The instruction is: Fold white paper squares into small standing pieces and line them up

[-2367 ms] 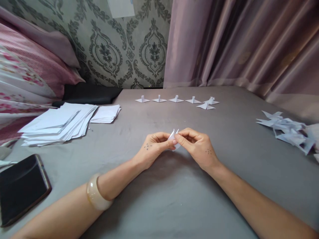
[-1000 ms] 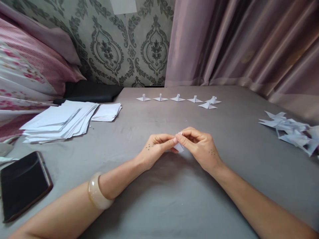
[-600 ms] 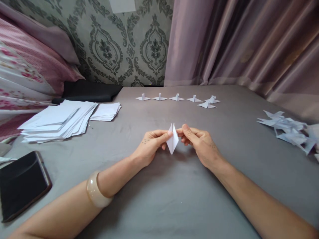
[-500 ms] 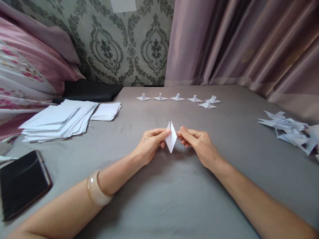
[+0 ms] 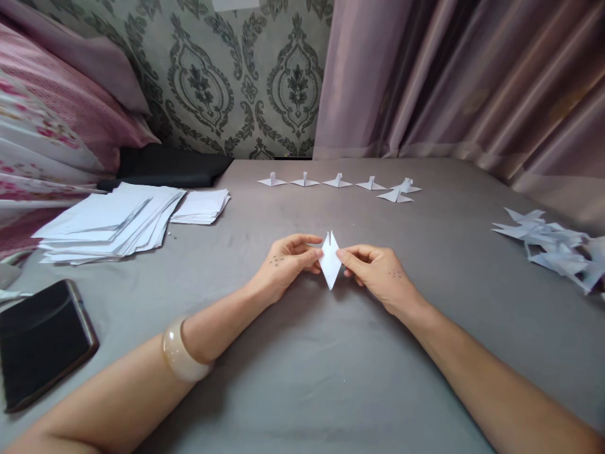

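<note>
A white sheet folded into a narrow diamond, a folded paper (image 5: 330, 265), is held up between my hands over the grey cloth. Its upper end is split into two points, and its single point faces down. My left hand (image 5: 288, 265) pinches the left corner between thumb and fingers. At the right corner, my right hand (image 5: 378, 271) pinches it with the thumb in front and the fingers curled behind. Beyond the hands, several folded paper birds (image 5: 338, 181) stand in a row, with one bird (image 5: 396, 196) in front of the row's right end.
On the left lie a large stack of white paper (image 5: 108, 221), a smaller stack of paper squares (image 5: 201, 207) and a dark phone (image 5: 45, 343). A heap of folded paper pieces (image 5: 553, 246) is at the right. Behind are a black cloth-like item (image 5: 174, 167) and curtains (image 5: 406, 75).
My right hand has closed onto the right corner of the folded paper. The paper has turned to face me more flatly and shifted slightly right. The view has tilted down a little.
</note>
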Available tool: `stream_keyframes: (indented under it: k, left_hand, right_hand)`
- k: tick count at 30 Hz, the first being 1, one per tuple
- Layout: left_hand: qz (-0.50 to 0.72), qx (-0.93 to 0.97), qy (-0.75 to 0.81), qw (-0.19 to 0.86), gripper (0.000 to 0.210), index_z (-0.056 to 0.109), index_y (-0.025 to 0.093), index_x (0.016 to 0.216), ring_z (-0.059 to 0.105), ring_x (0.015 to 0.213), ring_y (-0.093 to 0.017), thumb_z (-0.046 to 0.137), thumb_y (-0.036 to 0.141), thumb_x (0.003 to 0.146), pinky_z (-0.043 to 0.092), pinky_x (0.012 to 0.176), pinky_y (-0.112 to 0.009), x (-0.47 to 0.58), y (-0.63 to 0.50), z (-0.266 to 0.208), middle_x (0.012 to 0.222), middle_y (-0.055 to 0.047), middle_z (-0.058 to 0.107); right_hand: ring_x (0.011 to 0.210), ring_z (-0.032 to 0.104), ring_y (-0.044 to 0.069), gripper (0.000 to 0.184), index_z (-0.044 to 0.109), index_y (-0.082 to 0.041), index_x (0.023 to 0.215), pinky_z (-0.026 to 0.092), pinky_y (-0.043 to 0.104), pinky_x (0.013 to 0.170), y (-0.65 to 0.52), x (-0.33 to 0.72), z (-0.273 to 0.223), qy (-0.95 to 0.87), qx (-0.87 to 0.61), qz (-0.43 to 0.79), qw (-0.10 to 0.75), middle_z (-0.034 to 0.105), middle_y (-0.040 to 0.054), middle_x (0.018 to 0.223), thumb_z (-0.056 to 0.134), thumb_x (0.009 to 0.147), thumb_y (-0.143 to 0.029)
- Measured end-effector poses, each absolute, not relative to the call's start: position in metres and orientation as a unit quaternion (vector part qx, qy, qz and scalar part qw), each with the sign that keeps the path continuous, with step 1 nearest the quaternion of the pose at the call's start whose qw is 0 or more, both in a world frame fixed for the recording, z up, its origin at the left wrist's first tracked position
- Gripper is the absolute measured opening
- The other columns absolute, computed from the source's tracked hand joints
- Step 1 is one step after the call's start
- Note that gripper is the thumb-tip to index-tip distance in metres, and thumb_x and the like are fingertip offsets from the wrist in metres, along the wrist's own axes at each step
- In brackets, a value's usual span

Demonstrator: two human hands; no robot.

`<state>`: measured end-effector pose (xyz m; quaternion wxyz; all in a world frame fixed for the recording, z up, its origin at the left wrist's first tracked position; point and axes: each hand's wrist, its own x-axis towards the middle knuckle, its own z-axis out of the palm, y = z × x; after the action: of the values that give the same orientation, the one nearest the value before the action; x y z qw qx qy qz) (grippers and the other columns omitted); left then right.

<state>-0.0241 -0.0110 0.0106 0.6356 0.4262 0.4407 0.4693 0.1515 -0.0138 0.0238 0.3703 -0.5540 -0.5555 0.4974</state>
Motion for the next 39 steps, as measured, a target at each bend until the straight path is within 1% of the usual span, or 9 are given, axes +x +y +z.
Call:
stream_keyframes:
  k: [4,10,14,18,21,24,27,30,39]
  left_hand:
    - [0.446,0.467,0.479,0.594,0.032,0.061,0.010,0.100,0.059,0.058,-0.011,0.071,0.021,0.072,0.049,0.062,-0.026,-0.025,-0.010,0.005,0.070,-0.003,0.066]
    - [0.393,0.620,0.525,0.430,0.019,0.061,0.014,0.098,0.062,0.071,-0.014,0.059,0.019,0.080,0.047,0.065,-0.025,-0.027,-0.011,-0.002,0.080,-0.005,0.068]
    - [0.355,0.686,0.540,0.335,0.017,0.060,0.017,0.098,0.060,0.071,-0.014,0.054,0.017,0.082,0.047,0.069,-0.027,-0.027,-0.010,-0.003,0.081,-0.003,0.067]
    - [0.324,0.732,0.538,0.262,0.021,0.058,0.018,0.103,0.056,0.068,-0.012,0.053,0.015,0.082,0.047,0.069,-0.027,-0.028,-0.009,-0.008,0.081,-0.002,0.063]
    - [0.331,0.755,0.522,0.218,0.034,0.054,0.020,0.114,0.054,0.071,-0.011,0.055,0.014,0.080,0.048,0.070,-0.027,-0.033,-0.007,-0.012,0.099,-0.005,0.057]
    - [0.321,0.780,0.496,0.205,0.038,0.057,0.021,0.114,0.054,0.076,-0.012,0.050,0.008,0.079,0.048,0.072,-0.027,-0.037,-0.007,-0.009,0.107,-0.007,0.052]
    - [0.287,0.799,0.480,0.222,0.033,0.066,0.018,0.096,0.054,0.080,-0.014,0.047,0.004,0.073,0.048,0.073,-0.028,-0.038,-0.009,-0.001,0.097,-0.007,0.054]
    - [0.275,0.787,0.496,0.242,0.028,0.068,0.016,0.090,0.054,0.079,-0.015,0.051,0.007,0.069,0.047,0.071,-0.028,-0.037,-0.010,0.006,0.094,-0.007,0.055]
    - [0.277,0.752,0.534,0.269,0.015,0.067,0.016,0.078,0.055,0.078,-0.015,0.054,0.021,0.079,0.046,0.072,-0.028,-0.038,-0.005,0.004,0.089,-0.006,0.058]
  right_hand:
    - [0.048,0.050,0.010,0.027,0.066,-0.017,0.086,0.035,0.023,0.045,-0.013,0.150,0.017,-0.553,-0.576,0.496,0.340,0.062,-0.0004,0.059,0.066,0.072,-0.040]
    - [0.065,0.060,0.013,0.010,0.063,-0.022,0.085,0.043,0.026,0.062,-0.009,0.149,0.004,-0.666,-0.551,0.374,0.335,0.068,-0.0014,0.072,0.059,0.079,-0.029]
    - [0.069,0.059,0.013,0.012,0.065,-0.023,0.084,0.043,0.027,0.067,-0.009,0.146,0.001,-0.735,-0.535,0.281,0.309,0.066,-0.0012,0.076,0.053,0.084,-0.024]
    - [0.071,0.056,0.013,0.012,0.065,-0.021,0.084,0.042,0.027,0.068,-0.010,0.145,-0.004,-0.776,-0.529,0.200,0.279,0.062,0.0025,0.086,0.053,0.084,-0.022]
    - [0.069,0.055,0.012,0.015,0.066,-0.021,0.087,0.043,0.027,0.067,-0.010,0.147,-0.007,-0.788,-0.524,0.191,0.261,0.058,0.0037,0.092,0.051,0.084,-0.020]
    - [0.069,0.054,0.011,0.022,0.067,-0.021,0.093,0.043,0.026,0.067,-0.010,0.151,-0.006,-0.799,-0.507,0.197,0.257,0.057,0.0031,0.093,0.049,0.082,-0.014]
    - [0.068,0.054,0.010,0.028,0.067,-0.022,0.097,0.042,0.025,0.066,-0.011,0.155,-0.003,-0.804,-0.499,0.213,0.245,0.057,0.0020,0.093,0.050,0.078,-0.011]
    - [0.069,0.053,0.010,0.024,0.067,-0.023,0.096,0.042,0.025,0.066,-0.011,0.156,0.001,-0.803,-0.497,0.225,0.240,0.058,0.0015,0.092,0.053,0.078,-0.016]
    - [0.067,0.053,0.012,0.021,0.068,-0.021,0.079,0.041,0.027,0.068,-0.001,0.153,0.008,-0.765,-0.533,0.271,0.238,0.063,0.0017,0.084,0.050,0.086,-0.029]
